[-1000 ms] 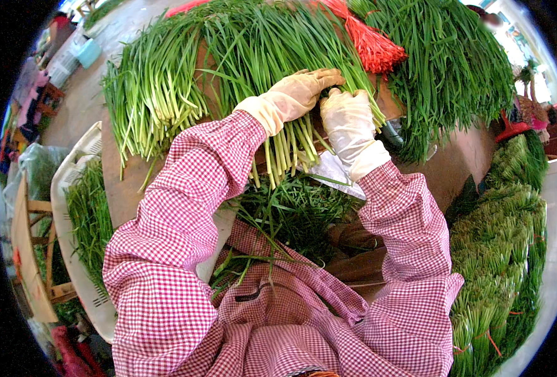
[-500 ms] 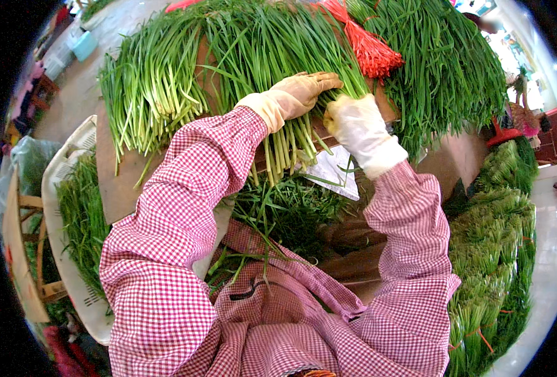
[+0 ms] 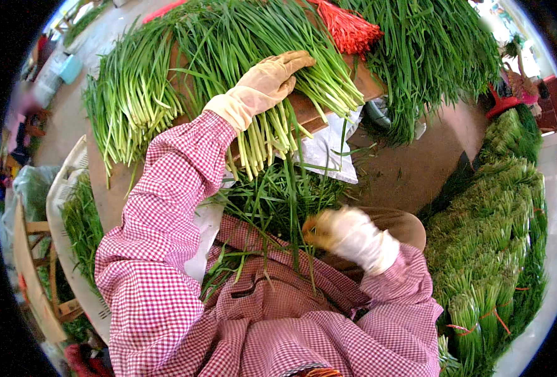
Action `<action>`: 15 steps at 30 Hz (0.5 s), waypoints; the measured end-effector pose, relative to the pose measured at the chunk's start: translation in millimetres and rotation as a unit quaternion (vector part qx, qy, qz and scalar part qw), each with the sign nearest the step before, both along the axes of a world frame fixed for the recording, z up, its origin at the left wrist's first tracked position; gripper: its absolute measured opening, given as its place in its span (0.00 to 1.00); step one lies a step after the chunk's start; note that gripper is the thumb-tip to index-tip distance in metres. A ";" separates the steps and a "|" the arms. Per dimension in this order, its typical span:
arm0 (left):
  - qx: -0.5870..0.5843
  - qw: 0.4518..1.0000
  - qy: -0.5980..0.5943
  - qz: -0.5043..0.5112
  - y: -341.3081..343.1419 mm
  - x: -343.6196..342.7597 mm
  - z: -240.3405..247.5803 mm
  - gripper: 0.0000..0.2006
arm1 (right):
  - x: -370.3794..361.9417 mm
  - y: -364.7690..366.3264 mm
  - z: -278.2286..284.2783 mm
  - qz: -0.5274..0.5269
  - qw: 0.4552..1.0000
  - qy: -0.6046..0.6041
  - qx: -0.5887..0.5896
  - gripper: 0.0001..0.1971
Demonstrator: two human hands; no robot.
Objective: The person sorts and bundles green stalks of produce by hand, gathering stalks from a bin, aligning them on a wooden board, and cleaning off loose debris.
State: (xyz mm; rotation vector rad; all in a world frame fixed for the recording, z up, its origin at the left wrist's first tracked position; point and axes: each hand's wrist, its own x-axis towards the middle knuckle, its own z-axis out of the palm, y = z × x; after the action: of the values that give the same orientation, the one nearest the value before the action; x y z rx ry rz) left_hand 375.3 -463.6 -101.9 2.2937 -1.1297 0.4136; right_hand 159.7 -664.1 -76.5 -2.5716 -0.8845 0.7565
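Your left hand (image 3: 263,88) lies palm-down in its pale glove, fingers stretched flat and pressing on a sheaf of green chives (image 3: 272,94) whose white ends hang over the edge of the wooden board (image 3: 329,103); it pins the sheaf down and does not close around it. Your right hand (image 3: 351,235) is low by your lap, gloved and blurred, fingers curled inward; you can't tell whether they grip a few loose blades or nothing. Below the board, loose trimmings (image 3: 278,201) lie in a heap beside a white plastic sheet (image 3: 325,151).

Judging by the layout, the work is partly through. On your right, many tied bundles (image 3: 498,251) are stacked in rows, so a good share looks finished. The sheaf under your left hand carries no tie yet, a second untied pile (image 3: 134,107) lies to its left, and the red ties (image 3: 347,28) sit ready at the top of the board.
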 end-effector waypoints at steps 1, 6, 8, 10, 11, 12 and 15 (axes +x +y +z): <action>-0.002 1.000 -0.008 0.006 0.8 -1.0 -1.3 0.25 | 11.1 -1.9 8.5 -0.069 0.997 -0.030 0.033 0.13; 0.007 0.996 -0.089 0.013 -0.2 -2.5 5.3 0.26 | 65.7 -18.7 9.8 -0.300 0.876 -0.353 0.135 0.17; 0.004 0.996 -0.092 -0.011 -7.5 -4.6 11.9 0.26 | 84.5 -21.7 5.5 -0.337 0.854 -0.377 0.127 0.19; 0.017 0.994 -0.102 -0.026 -9.1 -4.8 11.9 0.26 | 93.3 -20.9 1.6 -0.343 0.860 -0.362 0.111 0.21; 0.029 0.994 -0.099 -0.022 -10.3 -4.5 12.4 0.25 | 92.8 -21.2 3.4 -0.363 0.863 -0.332 0.116 0.21; 0.025 0.995 -0.096 -0.028 -8.6 1.5 7.1 0.25 | 91.1 -24.0 5.9 -0.374 0.872 -0.300 0.097 0.21; 0.012 0.998 -0.058 -0.035 1.6 3.4 -1.5 0.25 | 77.7 -27.7 -5.4 -0.404 0.885 -0.177 0.151 0.25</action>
State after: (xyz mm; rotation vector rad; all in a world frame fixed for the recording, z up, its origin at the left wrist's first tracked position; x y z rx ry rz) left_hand 378.7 -462.0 -103.4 2.2688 -1.2738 0.5152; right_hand 237.3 -691.8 -81.9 -2.4693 0.0556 -0.0954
